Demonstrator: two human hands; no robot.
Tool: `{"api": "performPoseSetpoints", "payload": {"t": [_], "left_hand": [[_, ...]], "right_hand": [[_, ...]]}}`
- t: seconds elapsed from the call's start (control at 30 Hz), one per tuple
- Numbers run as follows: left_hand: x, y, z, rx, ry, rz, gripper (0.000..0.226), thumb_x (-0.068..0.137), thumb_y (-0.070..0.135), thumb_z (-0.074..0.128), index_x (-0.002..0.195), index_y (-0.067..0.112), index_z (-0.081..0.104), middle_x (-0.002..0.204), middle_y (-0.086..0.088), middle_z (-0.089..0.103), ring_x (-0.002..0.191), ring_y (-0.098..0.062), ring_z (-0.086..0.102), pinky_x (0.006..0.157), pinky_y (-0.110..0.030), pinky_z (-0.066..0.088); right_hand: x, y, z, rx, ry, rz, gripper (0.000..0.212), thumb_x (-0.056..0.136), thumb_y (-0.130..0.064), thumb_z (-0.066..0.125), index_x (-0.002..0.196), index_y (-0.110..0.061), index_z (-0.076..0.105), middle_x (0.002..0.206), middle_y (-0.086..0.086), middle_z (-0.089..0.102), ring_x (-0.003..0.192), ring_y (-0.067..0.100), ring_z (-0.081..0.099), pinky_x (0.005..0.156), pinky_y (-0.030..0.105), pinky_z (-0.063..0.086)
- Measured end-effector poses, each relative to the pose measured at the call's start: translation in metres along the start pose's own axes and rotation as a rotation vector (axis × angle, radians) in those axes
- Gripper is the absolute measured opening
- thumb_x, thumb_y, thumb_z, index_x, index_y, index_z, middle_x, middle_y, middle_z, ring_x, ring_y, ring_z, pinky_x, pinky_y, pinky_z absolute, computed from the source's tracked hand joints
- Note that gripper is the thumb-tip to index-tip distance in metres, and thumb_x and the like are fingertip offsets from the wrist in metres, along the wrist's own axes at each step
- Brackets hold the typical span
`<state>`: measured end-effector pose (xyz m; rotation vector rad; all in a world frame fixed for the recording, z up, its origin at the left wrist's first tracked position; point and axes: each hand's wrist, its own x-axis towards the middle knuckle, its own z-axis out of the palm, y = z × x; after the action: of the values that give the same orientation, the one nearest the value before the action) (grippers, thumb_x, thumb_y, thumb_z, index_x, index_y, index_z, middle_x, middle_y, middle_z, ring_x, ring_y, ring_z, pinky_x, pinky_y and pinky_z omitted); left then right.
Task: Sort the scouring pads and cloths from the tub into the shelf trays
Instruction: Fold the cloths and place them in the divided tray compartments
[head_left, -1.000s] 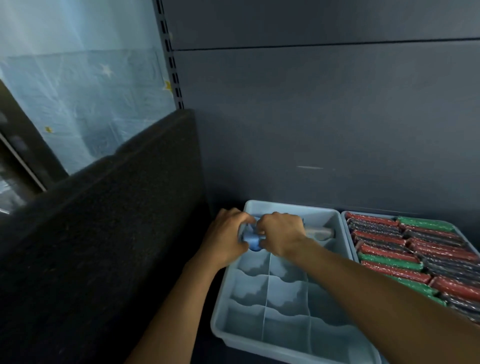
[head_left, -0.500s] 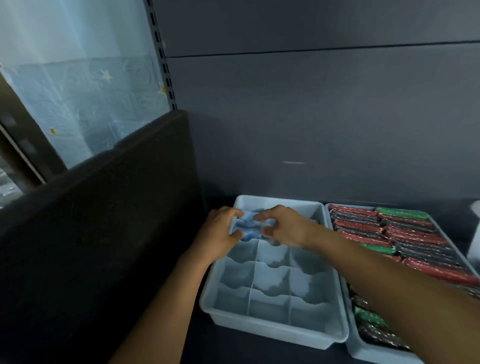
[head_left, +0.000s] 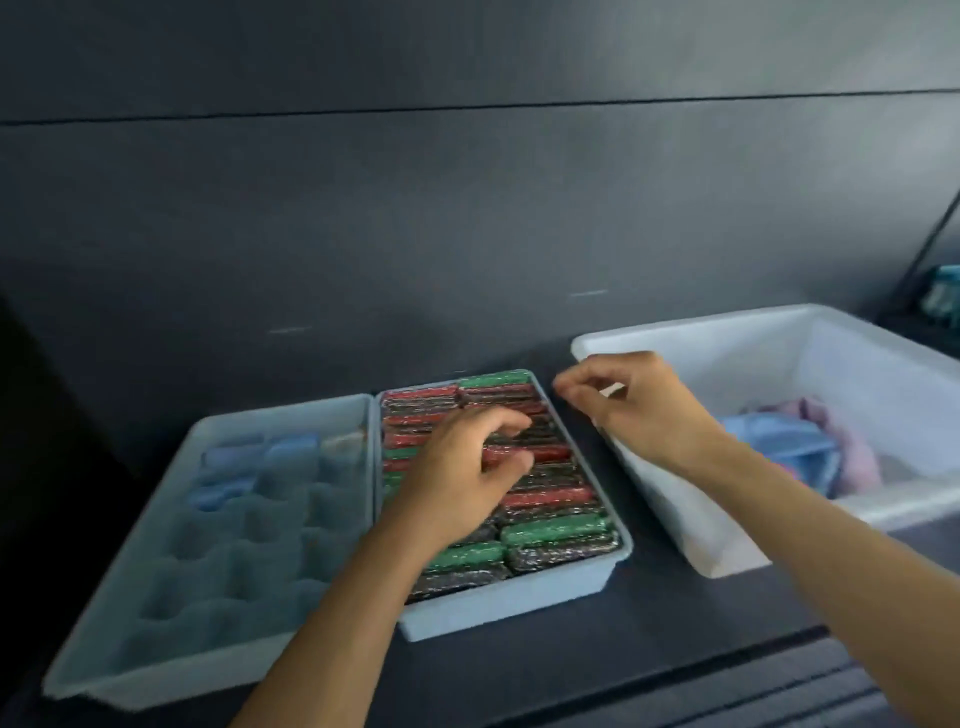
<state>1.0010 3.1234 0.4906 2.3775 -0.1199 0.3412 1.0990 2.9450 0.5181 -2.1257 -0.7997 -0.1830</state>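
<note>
A pale blue divided tray (head_left: 130, 644) stands at the left, with blue rolled cloths (head_left: 288, 447) in its far compartments. Beside it a second tray (head_left: 519, 603) is packed with red, green and dark scouring pads (head_left: 550, 530). A white tub (head_left: 727, 551) at the right holds blue and pink cloths (head_left: 795, 447). My left hand (head_left: 462, 467) hovers over the pad tray, fingers loosely curled and holding nothing. My right hand (head_left: 634, 405) hangs over the tub's near-left corner, fingers loosely curled, also holding nothing.
All three containers sit on a dark shelf (head_left: 571, 670) against a dark back panel (head_left: 415, 234). A teal item (head_left: 943, 291) shows at the far right edge. The shelf's front lip runs along the lower right.
Both hands let go of the blue cloth in the divided tray's far compartments and moved right. The view swung right, bringing the white tub into sight.
</note>
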Motion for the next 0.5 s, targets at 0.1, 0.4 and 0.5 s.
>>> {"api": "performPoseSetpoints", "payload": {"t": [0.1, 0.4, 0.5], "left_hand": [[0.021, 0.031, 0.027, -0.024, -0.056, 0.042, 0.032, 0.092, 0.030, 0.062, 0.124, 0.029, 0.059, 0.124, 0.014, 0.058, 0.119, -0.003, 0.049, 0.103, -0.028, 0.040], [0.053, 0.057, 0.077, 0.167, -0.243, 0.150, 0.046, 0.095, 0.012, 0.052, 0.140, 0.024, 0.048, 0.148, 0.013, 0.040, 0.138, -0.002, 0.028, 0.111, -0.012, 0.014], [0.050, 0.054, 0.080, 0.140, -0.239, 0.150, 0.046, 0.095, 0.014, 0.053, 0.139, 0.025, 0.048, 0.148, 0.016, 0.039, 0.138, 0.002, 0.025, 0.102, 0.002, 0.005]], "right_hand": [[0.007, 0.044, -0.042, -0.082, 0.038, 0.119, 0.012, 0.083, -0.005, 0.068, 0.086, -0.014, 0.075, 0.084, 0.001, 0.074, 0.077, 0.014, 0.067, 0.079, 0.026, 0.051], [0.000, 0.100, -0.049, -0.649, -0.739, 0.313, 0.055, 0.072, -0.012, 0.071, 0.120, -0.030, 0.050, 0.105, -0.008, 0.052, 0.094, 0.018, 0.059, 0.079, 0.033, 0.053], [0.005, 0.102, -0.039, -0.844, -0.733, 0.201, 0.024, 0.079, -0.013, 0.065, 0.089, -0.030, 0.051, 0.085, -0.008, 0.057, 0.075, 0.015, 0.058, 0.062, 0.028, 0.048]]}}
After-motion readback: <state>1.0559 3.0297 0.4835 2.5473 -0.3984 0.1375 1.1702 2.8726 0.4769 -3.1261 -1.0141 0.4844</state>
